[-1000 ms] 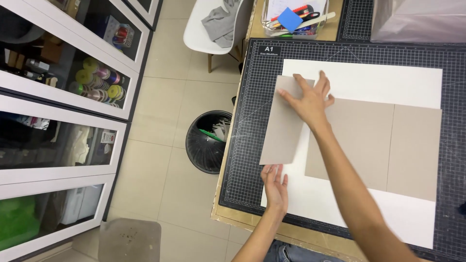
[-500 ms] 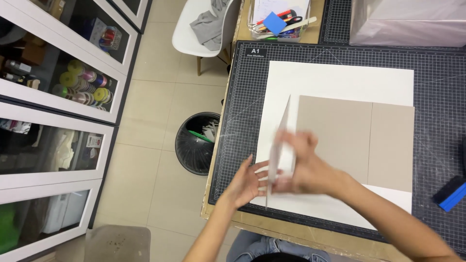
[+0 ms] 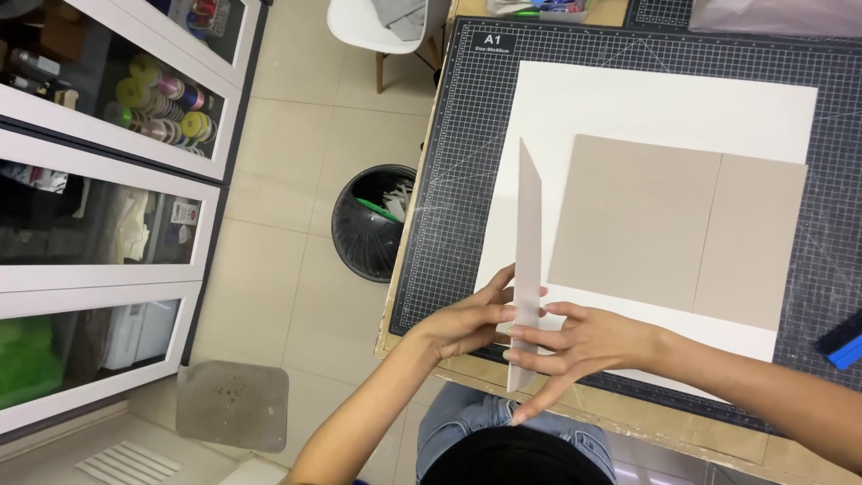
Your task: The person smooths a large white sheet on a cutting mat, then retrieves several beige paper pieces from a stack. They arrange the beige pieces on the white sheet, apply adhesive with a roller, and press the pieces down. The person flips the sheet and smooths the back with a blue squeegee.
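Observation:
A grey cardboard strip [image 3: 529, 242] stands on its long edge, seen almost edge-on, over the left side of a large white sheet [image 3: 628, 99]. My left hand [image 3: 467, 316] presses its near end from the left, and my right hand [image 3: 584, 346] presses it from the right, fingers spread flat on it. A wider grey cardboard panel [image 3: 673, 224] with a vertical seam lies flat on the white sheet to the right. All of this rests on a dark gridded cutting mat [image 3: 458, 180].
A black waste bin [image 3: 368, 224] with scraps stands on the tiled floor left of the table. A white chair [image 3: 377, 27] is at the top. Glass cabinets [image 3: 108, 180] line the left. A blue tool [image 3: 842, 343] lies at the mat's right edge.
The strip lay flat under my right hand a second ago; it has been lifted onto its edge, and both hands have come to its near end.

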